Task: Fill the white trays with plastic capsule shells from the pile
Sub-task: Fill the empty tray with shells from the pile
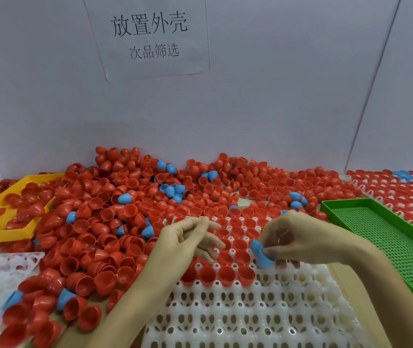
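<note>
Grey partition walls enclose your bench. Nearest you, the white tray [250, 312] has its near rows vacant; only the rows on its far side hold red shells [226, 273], so most of this tray remains to fill, in my judgement. Over the tray's filled rows, your left hand [187, 239] hangs with fingers loosely spread, holding nothing. Your right hand [298, 239] pinches a blue shell [262, 254] above the tray's right side. Beyond the tray, the pile [130, 197] is large. Right of it, a green tray [386, 237] sits empty; further filled trays [401, 192] lie behind.
</note>
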Demonstrator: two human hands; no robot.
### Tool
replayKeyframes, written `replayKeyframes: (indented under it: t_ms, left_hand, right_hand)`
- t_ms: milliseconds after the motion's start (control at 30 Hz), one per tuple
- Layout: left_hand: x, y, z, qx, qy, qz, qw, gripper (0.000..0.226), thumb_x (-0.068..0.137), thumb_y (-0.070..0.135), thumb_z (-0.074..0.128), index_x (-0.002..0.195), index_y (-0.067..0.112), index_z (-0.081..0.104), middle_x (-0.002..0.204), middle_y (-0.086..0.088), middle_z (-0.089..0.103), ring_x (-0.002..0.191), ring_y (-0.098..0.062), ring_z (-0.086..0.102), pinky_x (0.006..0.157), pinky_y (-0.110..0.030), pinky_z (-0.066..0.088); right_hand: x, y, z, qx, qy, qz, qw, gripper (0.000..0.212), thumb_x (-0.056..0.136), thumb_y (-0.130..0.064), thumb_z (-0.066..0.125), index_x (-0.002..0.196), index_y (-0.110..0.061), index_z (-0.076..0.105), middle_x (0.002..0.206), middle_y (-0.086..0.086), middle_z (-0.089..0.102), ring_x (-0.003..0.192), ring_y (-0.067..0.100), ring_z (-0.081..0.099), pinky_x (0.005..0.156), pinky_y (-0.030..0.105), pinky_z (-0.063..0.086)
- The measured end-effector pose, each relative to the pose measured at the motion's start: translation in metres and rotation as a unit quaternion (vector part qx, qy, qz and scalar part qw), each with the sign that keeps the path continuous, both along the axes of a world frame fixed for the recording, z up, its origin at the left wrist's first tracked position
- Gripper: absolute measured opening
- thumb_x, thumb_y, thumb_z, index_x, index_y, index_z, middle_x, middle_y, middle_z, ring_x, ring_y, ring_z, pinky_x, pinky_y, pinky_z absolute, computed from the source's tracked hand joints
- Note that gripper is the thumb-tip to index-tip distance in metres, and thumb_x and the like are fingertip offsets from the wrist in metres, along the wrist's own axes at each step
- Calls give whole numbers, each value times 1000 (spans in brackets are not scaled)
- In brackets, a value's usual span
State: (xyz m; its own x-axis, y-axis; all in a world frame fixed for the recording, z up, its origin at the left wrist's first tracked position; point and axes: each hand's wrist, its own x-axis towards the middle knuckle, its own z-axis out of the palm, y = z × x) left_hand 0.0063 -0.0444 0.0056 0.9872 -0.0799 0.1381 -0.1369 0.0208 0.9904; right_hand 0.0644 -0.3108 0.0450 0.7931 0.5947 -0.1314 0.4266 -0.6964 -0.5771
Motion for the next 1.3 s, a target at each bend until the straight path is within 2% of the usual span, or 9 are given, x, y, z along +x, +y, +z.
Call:
replayKeyframes:
  t_ms: [200, 300, 467, 600, 733, 867, 1033, 1200, 1300]
  left_hand:
    - [0, 5, -2, 38, -23, 41, 998, 32, 102, 35, 56, 98, 13, 78, 84, -10, 78, 75, -22, 73, 65, -25, 60]
    - [-4, 1, -7, 144, -102, 33, 984, 29, 99, 47, 58, 95, 27, 79, 88, 5, 78, 83, -12, 73, 73, -24, 58]
    - [-6, -7, -23, 422, -259, -55, 867, 38, 103, 60, 50, 110, 37, 79, 120, 32, 67, 129, 4, 51, 108, -14, 29]
    - [-6, -6, -31, 488, -288, -76, 820, 43, 106, 60, 43, 121, 36, 76, 133, 29, 63, 133, 15, 40, 114, -15, 24]
    - [-7, -6, -27, 472, -276, -94, 832, 45, 107, 60, 40, 122, 35, 75, 135, 29, 62, 135, 13, 42, 114, -12, 23]
    - [1, 1, -17, 347, -203, -54, 914, 38, 105, 56, 47, 116, 36, 77, 125, 31, 67, 128, 6, 55, 108, -8, 32]
    - [47, 16, -11, 265, -130, 127, 947, 35, 106, 45, 49, 99, 26, 77, 96, 5, 77, 90, -11, 71, 88, -29, 55]
    - [123, 51, -2, 421, -118, 220, 872, 35, 109, 29, 50, 95, 8, 74, 102, -7, 70, 102, -26, 64, 92, -42, 50]
    - [155, 73, -1, 607, -79, 176, 771, 40, 110, 37, 44, 99, 12, 73, 116, -7, 68, 119, -30, 55, 102, -43, 43]
  right_hand:
    - [4, 2, -7, -25, 2, 23, 999, 7, 96, -35, 77, 102, -31, 77, 84, -2, 78, 67, 6, 69, 64, 21, 54]
    - [6, 1, -11, -16, 3, 25, 1000, 6, 95, -33, 78, 100, -29, 78, 84, -1, 78, 67, 7, 70, 64, 22, 56]
    - [11, 2, -19, -23, 3, 24, 999, 5, 94, -32, 80, 94, -27, 78, 88, -3, 79, 65, 8, 71, 59, 18, 54]
    - [13, 1, -18, 1, 19, 32, 999, 17, 96, -46, 75, 95, -29, 78, 84, -3, 77, 56, 7, 65, 52, 16, 49]
    - [14, 5, -18, 70, -9, -15, 997, 46, 97, -67, 56, 90, -28, 78, 66, -1, 72, 45, 9, 47, 45, 18, 37]
    - [14, 5, -16, 128, -72, -79, 986, 49, 99, -63, 49, 84, -25, 77, 64, 4, 73, 53, 34, 59, 56, 39, 53]
    - [20, 2, -19, 145, -142, -110, 973, 50, 99, -59, 46, 79, -24, 75, 57, -1, 69, 44, 7, 58, 55, 20, 51]
    - [25, 3, -26, 129, -154, -109, 973, 44, 104, -50, 50, 80, -21, 74, 57, -4, 69, 46, 6, 60, 53, 16, 47]
    - [26, 5, -27, 123, -162, -102, 974, 42, 106, -46, 52, 80, -22, 74, 59, 0, 69, 49, 11, 63, 54, 20, 52]
